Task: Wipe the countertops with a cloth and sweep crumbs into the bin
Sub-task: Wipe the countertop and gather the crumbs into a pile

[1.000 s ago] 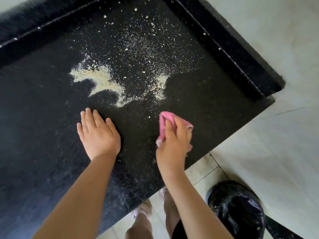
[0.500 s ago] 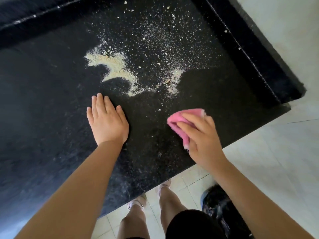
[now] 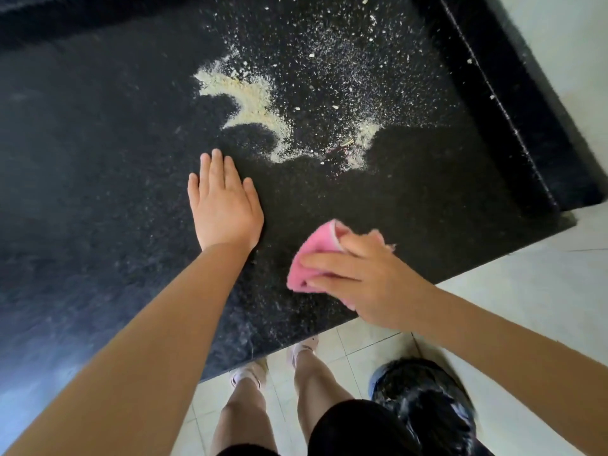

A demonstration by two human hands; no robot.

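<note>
1. The right hand point(image 3: 371, 278), at lower right of the frame, has its fingers curled over a bunched pink cloth point(image 3: 312, 258) and presses it onto the black desk point(image 3: 98, 159), close to the desk's near edge.
2. The left hand point(image 3: 223, 205), at centre frame, lies flat on the desk with fingers straight and together, holding nothing; its fingertips sit just short of the crumbs.
3. The crumbs point(image 3: 260, 103) form 1 thick pale ridge in the upper middle of the frame, with a smaller heap to its right and fine scatter spreading toward the upper right corner.
4. The cloth looks soft and light, so it should fold to whatever shape the palm gives it; a broad grip over the top, as here, seems better than a fingertip pinch for keeping a wide wiping edge.
5. The crumbs look dry and loose, likely to skid and scatter on the smooth stone if pushed fast.
6. The bin point(image 3: 427, 406), lined with a dark bag, stands on the tiled floor point(image 3: 543, 291) at lower right, below the desk's edge.
7. Most of the crumbs appear not yet swept.
</note>
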